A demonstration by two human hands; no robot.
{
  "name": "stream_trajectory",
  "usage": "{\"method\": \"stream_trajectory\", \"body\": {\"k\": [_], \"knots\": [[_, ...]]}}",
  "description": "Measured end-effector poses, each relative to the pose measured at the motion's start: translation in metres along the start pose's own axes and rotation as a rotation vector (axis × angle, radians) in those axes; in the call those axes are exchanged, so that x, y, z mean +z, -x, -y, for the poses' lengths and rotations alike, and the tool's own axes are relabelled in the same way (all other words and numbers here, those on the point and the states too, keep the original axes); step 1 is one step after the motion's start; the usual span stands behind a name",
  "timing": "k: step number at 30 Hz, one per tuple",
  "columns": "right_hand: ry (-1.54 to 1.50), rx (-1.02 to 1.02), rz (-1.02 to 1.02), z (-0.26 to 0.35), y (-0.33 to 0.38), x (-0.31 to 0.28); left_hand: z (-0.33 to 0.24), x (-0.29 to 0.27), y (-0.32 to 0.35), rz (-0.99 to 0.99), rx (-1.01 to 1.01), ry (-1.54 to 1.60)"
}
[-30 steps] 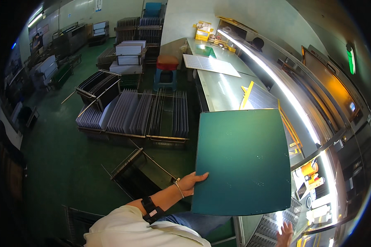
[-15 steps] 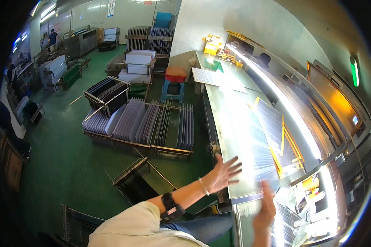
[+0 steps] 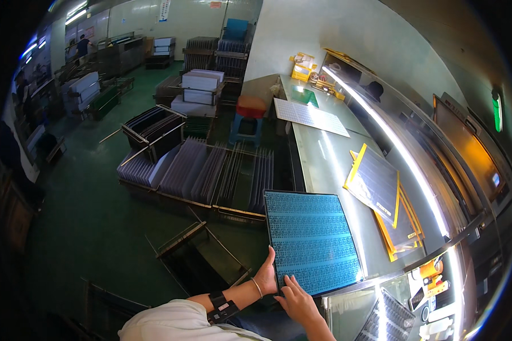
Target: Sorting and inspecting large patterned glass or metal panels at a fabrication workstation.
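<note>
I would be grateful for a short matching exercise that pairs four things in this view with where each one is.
Things:
1. blue panel
2. red-seated stool
3. black strap
4. white gridded sheet

Places:
A. around the left forearm
B. lying on the bench
C. at the left hand
D. standing on the floor

Pairs: 1-C, 2-D, 3-A, 4-B
</note>
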State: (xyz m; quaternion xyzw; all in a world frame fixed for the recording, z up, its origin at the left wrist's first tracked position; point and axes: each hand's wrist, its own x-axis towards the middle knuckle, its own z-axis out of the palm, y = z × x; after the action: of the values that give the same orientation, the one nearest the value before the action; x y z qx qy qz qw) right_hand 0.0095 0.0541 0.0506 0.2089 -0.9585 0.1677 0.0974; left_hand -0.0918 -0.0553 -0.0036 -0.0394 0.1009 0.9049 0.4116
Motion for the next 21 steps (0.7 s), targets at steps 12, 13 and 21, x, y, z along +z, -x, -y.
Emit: {"method": "stream_trajectory", "body": {"k": [12,13,21], "knots": [[0.090,-0.183,0.005,-0.005,0.000,-0.002,-0.010,0.003,0.005,-0.072,-0.068,0.022],[0.085,-0.194,0.001,-0.005,-0.004,-0.006,-0.010,0.001,0.003,-0.062,-0.065,0.038],[0.112,0.314,-0.815,-0.051,-0.040,-0.164,-0.050,-0.018,-0.010,-0.248,-0.013,-0.321]]}}
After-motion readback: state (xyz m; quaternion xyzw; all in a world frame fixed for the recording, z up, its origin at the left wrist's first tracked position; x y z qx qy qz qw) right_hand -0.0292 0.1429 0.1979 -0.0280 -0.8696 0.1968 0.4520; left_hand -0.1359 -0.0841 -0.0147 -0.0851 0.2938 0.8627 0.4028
